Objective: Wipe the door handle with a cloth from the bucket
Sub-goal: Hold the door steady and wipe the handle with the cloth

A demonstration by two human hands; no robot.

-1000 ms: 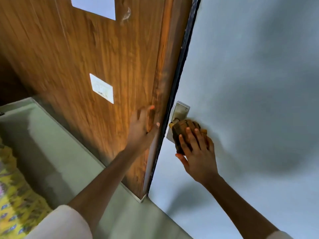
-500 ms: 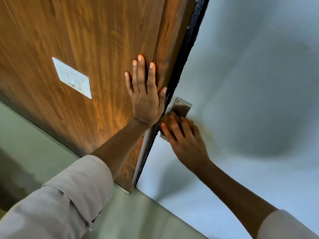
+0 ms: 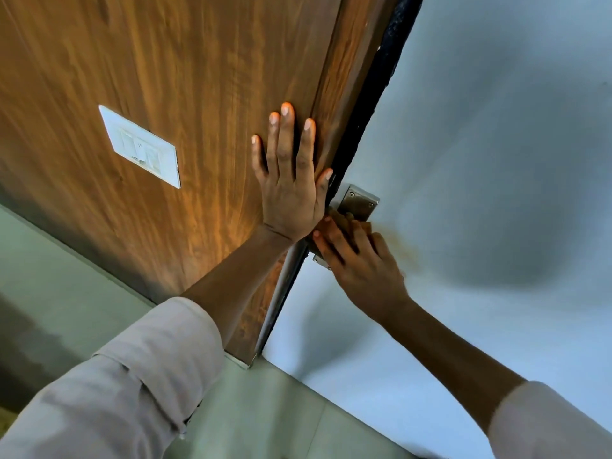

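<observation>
Right hand's [image 3: 364,263] grip is curled over a brown cloth [image 3: 341,221], pressing it against the door handle, which is itself hidden beneath cloth and fingers; only its steel backplate [image 3: 359,202] shows, with screws at its corners, just above the knuckles. The cloth is mostly covered, a small bunched edge peeping out above the fingertips. Left hand [image 3: 291,190] lies flat and spread on the wooden door [image 3: 165,94], just beside the backplate across the door's black edge, gripping nothing and seemingly bracing the door.

Judging by how it bunches, the cloth is soft and limp, light, and possibly damp given the bucket, so it should mould round the handle if the fingers wrap it instead of pinching a corner. A loose fold could slide off smooth metal; holding it gathered in the palm looks safest. The handle is likely rigid and slick and may turn under pressure, so the wiping wants a firm, enclosing hold. A white switch plate [image 3: 142,147] sits well left of the backplate.
</observation>
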